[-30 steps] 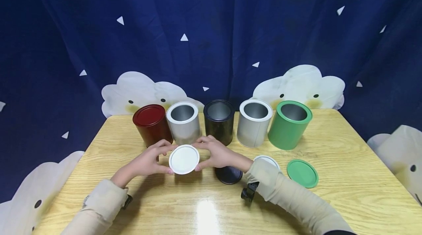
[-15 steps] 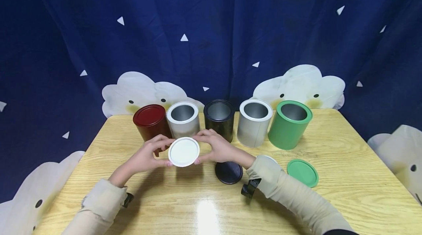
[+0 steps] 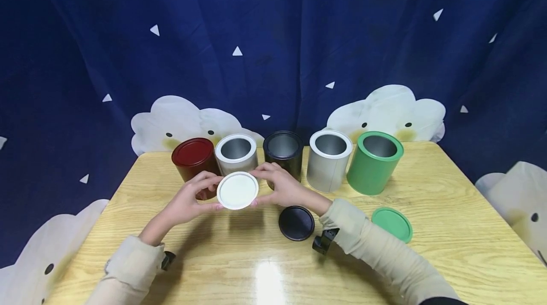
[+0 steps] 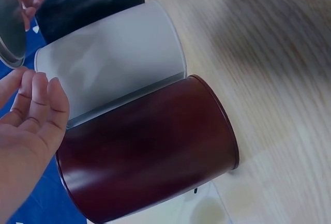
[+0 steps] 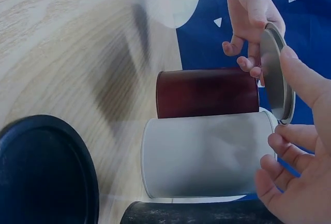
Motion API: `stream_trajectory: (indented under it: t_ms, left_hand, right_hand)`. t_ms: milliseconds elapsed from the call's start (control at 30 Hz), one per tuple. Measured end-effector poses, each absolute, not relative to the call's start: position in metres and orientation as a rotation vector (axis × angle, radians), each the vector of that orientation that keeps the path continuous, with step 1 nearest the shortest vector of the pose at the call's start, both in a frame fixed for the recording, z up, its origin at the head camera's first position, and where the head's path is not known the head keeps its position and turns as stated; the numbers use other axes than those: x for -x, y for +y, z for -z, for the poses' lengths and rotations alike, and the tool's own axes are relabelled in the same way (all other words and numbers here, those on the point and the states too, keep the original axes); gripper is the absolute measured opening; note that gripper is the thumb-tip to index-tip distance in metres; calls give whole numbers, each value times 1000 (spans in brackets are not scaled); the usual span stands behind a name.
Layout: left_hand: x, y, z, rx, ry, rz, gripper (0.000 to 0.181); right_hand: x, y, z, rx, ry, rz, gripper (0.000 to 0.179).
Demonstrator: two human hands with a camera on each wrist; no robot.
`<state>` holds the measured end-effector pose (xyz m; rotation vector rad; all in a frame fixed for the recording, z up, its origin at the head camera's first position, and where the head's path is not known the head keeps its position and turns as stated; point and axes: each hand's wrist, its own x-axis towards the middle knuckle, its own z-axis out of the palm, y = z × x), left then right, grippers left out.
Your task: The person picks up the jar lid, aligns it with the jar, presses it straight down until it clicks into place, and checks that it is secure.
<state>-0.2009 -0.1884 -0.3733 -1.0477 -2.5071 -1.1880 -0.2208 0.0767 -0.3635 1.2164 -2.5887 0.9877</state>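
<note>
Between both hands a round white lid is held up by its rim, tilted, in front of the left white can. My left hand pinches the lid's left edge between thumb and fingers. The right hand pinches the opposite edge. In the right wrist view the lid appears nearly edge-on, its grey underside showing, apart from the can. A dark red can with its lid on stands beside the left hand. The open black can is just behind the right hand.
Another open white can and an open green can continue the row to the right. A black lid and a green lid lie on the wooden table. A blue curtain hangs behind.
Both hands have raised the white lid and carried it farther toward the left white can. The cans have stayed in place. The right forearm now covers the other white lid on the table.
</note>
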Motion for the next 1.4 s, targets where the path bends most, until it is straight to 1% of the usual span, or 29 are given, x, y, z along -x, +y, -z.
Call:
stream_trajectory:
  t_ms: [200, 433, 900, 1133, 1400]
  left_hand:
    - [204, -187, 369, 1058, -2453, 1126, 56]
    - [210, -187, 355, 1060, -2450, 1070, 59]
    - [225, -185, 330, 1082, -2454, 982, 58]
    - [232, -186, 325, 1073, -2500, 963, 58]
    - [247, -188, 325, 985, -2575, 982, 61]
  right_hand:
    - [224, 74, 354, -1211, -2587, -945, 66]
    - [230, 73, 341, -1217, -2578, -893, 67]
    - [242, 74, 319, -1188, -2617, -878, 68]
    - [252, 72, 318, -1173, -2624, -856, 68]
    - [268, 69, 315, -1170, -2635, -854, 65]
